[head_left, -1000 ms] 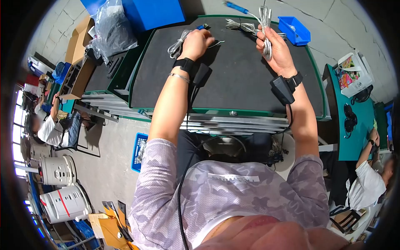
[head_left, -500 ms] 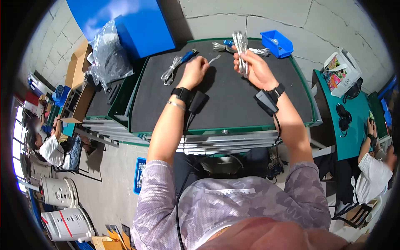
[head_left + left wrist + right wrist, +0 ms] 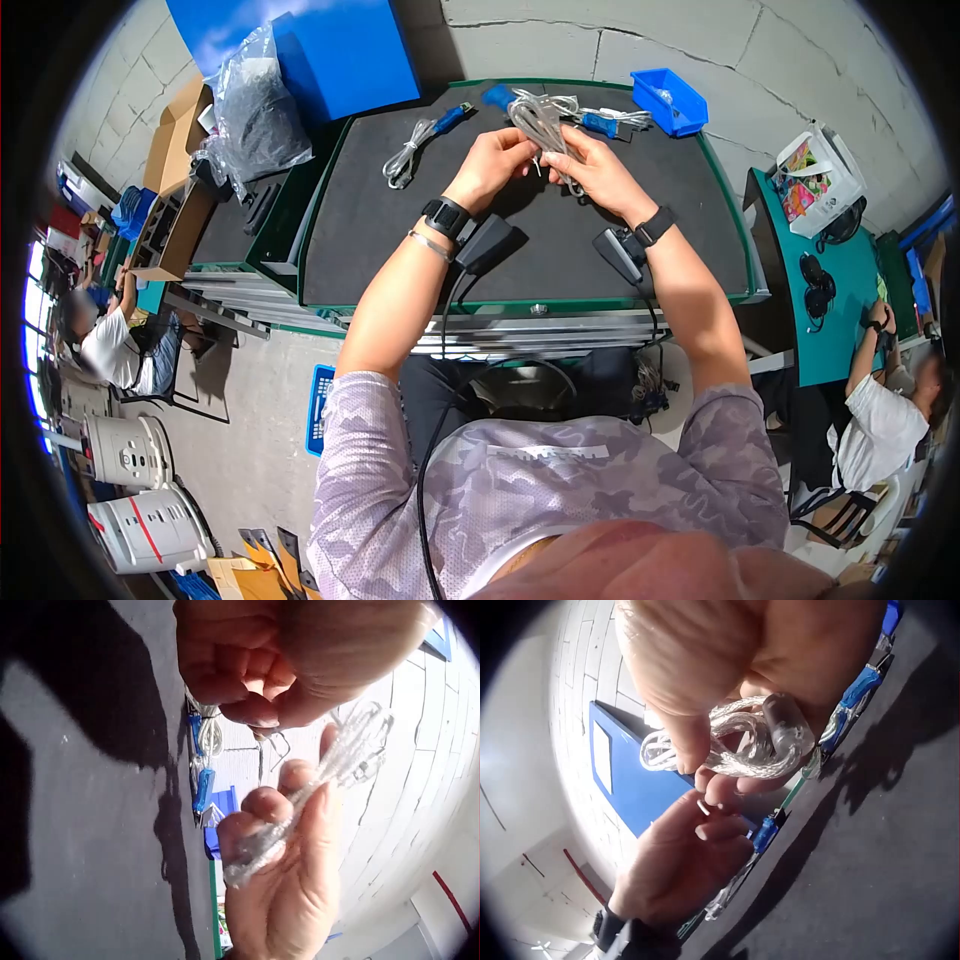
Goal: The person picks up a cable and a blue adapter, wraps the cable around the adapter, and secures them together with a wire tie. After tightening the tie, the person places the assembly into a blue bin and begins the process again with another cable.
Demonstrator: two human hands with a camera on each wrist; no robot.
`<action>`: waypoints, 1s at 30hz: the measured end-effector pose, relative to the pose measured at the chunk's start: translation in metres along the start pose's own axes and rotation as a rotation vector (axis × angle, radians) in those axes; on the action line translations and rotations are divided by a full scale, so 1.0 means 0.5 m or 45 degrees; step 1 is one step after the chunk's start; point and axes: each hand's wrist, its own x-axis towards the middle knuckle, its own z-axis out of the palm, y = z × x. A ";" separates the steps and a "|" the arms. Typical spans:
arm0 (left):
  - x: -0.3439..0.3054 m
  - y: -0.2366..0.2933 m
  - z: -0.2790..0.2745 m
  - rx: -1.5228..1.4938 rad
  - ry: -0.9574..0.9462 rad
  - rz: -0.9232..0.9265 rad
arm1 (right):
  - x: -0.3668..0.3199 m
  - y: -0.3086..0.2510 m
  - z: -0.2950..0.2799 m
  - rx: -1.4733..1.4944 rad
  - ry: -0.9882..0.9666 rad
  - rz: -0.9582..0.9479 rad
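Note:
My right hand [image 3: 605, 175] grips a looped bundle of clear-jacketed silver cable [image 3: 540, 122], raised above the dark mat. In the right wrist view the thumb lies across the loops, near a grey cylinder [image 3: 784, 724] on the cable. Close beside it, my left hand [image 3: 486, 166] pinches a thin white twist tie [image 3: 703, 807] between thumb and fingertips; its bent end shows in the left wrist view below the fingers. A blue plug [image 3: 497, 96] appears just past the bundle's far end.
On the mat [image 3: 400, 250], a coiled cable with a blue USB plug [image 3: 452, 118] lies to the left. More blue-plugged cables [image 3: 600, 124] lie at the back, near a blue bin [image 3: 670, 103]. A plastic bag [image 3: 255, 120] stands at the left. Two people sit at side tables.
The left hand has left the mat, taking up the twist tie, and moved right to the cable bundle. The right hand has brought the bundle left and tilted it towards the left hand.

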 end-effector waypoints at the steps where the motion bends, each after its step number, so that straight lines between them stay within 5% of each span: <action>1: 0.000 -0.001 0.000 -0.110 -0.015 -0.020 | 0.001 0.005 -0.001 -0.066 0.014 -0.020; 9: 0.002 0.002 -0.002 -0.538 -0.231 -0.176 | -0.006 -0.007 0.008 -0.343 0.214 -0.090; 17: -0.009 0.005 0.027 -0.549 0.046 -0.152 | -0.005 -0.015 0.019 -0.839 0.275 -0.345; 24: -0.014 0.015 0.042 -0.500 0.137 -0.035 | -0.011 -0.026 0.028 -0.490 0.200 -0.175; 30: -0.008 0.015 0.034 -0.489 0.124 -0.003 | -0.007 -0.015 0.029 0.193 0.210 0.054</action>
